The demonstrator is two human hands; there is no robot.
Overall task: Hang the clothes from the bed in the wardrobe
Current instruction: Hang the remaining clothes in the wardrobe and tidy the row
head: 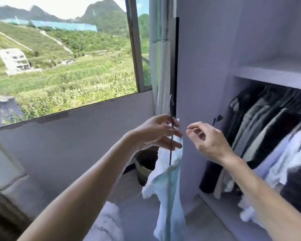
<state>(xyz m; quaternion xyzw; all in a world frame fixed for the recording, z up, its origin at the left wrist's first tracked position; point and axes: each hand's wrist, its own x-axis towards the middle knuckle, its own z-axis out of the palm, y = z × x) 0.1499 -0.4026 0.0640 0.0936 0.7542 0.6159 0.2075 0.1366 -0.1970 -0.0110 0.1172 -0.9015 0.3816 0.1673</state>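
Note:
My left hand (156,133) grips a dark hanger (171,108) seen edge-on, its hook pointing up. A pale blue and white garment (167,185) hangs from the hanger below that hand. My right hand (205,140) is just to the right, thumb and forefinger pinched together near the garment's top edge; whether they hold cloth is unclear. The open wardrobe (207,66) stands at the right, with several dark and light clothes (268,136) hanging under its shelf.
A large window (59,58) with a hillside view fills the left. A curtain (159,49) hangs beside the wardrobe's side panel. A dark bin (144,164) stands on the floor in the corner. White fabric (106,223) lies at the bottom centre.

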